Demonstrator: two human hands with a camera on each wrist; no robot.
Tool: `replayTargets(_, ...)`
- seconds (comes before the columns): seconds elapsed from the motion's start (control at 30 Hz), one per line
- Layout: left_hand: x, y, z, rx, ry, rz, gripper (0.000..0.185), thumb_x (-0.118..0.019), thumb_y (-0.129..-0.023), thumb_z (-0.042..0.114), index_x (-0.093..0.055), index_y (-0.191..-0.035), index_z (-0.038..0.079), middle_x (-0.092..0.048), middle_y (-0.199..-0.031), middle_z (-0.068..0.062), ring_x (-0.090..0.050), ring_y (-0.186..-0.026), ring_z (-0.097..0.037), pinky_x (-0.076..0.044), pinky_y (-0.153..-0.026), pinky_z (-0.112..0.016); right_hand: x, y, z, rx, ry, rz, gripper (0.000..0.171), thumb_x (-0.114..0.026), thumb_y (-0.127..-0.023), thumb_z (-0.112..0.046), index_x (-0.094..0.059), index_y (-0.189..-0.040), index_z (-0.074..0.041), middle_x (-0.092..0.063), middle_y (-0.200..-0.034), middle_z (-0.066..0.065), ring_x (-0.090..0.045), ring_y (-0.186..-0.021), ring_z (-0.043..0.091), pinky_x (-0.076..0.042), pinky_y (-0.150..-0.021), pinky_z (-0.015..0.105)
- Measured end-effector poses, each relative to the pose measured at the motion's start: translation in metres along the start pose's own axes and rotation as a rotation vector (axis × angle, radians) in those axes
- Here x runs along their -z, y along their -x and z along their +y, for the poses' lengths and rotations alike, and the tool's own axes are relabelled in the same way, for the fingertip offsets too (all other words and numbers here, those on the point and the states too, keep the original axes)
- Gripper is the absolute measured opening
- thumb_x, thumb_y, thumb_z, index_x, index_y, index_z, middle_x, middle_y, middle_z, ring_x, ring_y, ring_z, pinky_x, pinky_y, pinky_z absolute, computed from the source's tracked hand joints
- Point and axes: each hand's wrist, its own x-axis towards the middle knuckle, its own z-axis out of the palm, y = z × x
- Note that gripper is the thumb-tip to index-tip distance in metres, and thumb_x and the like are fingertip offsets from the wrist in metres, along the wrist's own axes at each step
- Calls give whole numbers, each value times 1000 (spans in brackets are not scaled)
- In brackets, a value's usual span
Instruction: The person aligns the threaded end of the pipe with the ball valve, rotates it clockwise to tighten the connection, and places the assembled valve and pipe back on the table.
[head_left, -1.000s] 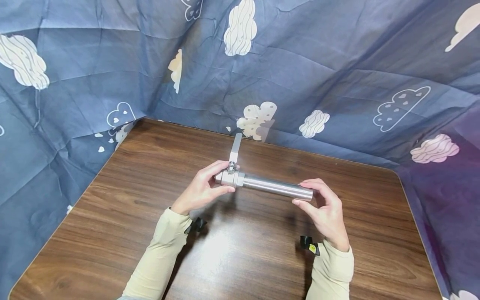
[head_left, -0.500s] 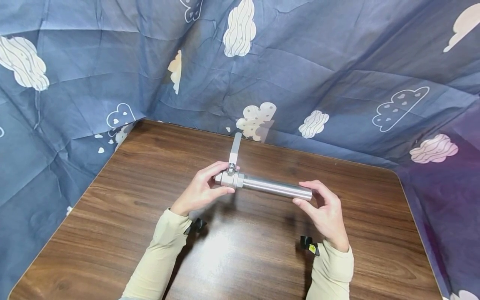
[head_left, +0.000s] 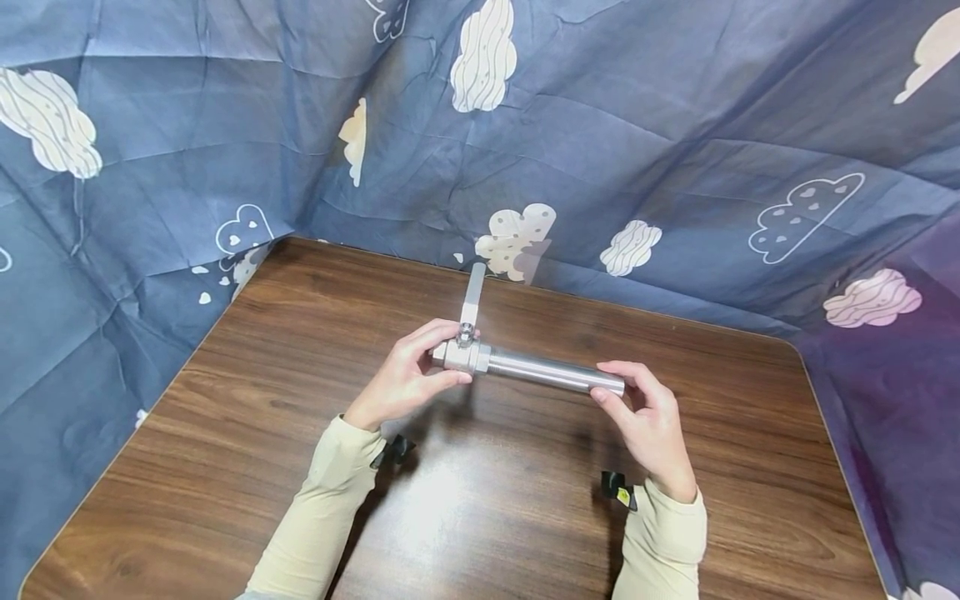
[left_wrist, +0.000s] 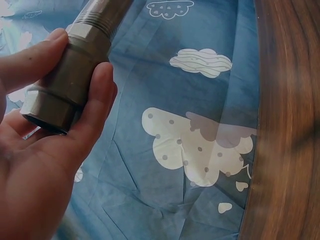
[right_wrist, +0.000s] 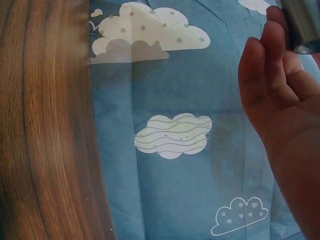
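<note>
Left hand [head_left: 405,379] gripping the valve [head_left: 461,354] at 9 o'clock end, right hand [head_left: 648,421] pinching the pipe [head_left: 555,372] at 3 o'clock end, both held above the table [head_left: 225,433], handle [head_left: 472,292] toward 12 o'clock

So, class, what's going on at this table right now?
A person holds a metal valve and pipe assembly above a wooden table, lying roughly level. The left hand grips the valve at one end; its flat lever points away from the person. The right hand pinches the far end of the pipe with its fingertips. Cloud-print blue cloth hangs behind the table.
</note>
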Motion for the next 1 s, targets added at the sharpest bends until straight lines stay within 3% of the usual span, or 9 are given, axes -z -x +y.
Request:
replayTargets(0.17, 1, 0, -1, 10, -5, 20, 50, -75, -77, -6, -58, -123, -7, -60, -123, -15, -59, -104, -10, -55, -89, -23, -2, -1, -1, 47, -5, -27, 37, -68, -78, 18, -61, -112, 8, -65, -103, -14, -60, -86, -1, -50, -73, 11)
replayTargets(0.4, 3, 1, -1, -6, -2, 32, 49, -75, -77, -8, -58, -123, -8, -60, -123, -16, -58, -104, -9, -54, -88, -20, 0, -1, -4, 91, -2, -69, 60, -73, -64, 26, -57, -118, 7, -62, -113, -10, -60, -92, 2, -51, -80, 11)
replayTargets(0.63, 3, 1, 0, -9, 11, 19, 49, -75, -76, -8, -58, -123, -7, -59, -123, -16, -59, -105, -10, -55, -89, -21, 2, -1, -7, 87, 21, -39, 52, -72, -65, 27, -56, -111, 9, -63, -102, -15, -60, -85, 0, -51, -74, 10)
replayTargets(1.0, 0, 1, -2, -3, -6, -9, 49, -76, -78, -3, -59, -124, -5, -59, -124, -18, -60, -102, -10, -56, -86, -22, 6, 2, -3, 44, 48, -20, 51, -76, -63, 24, -60, -109, 7, -64, -103, -16, -62, -88, 1, -53, -79, 12)
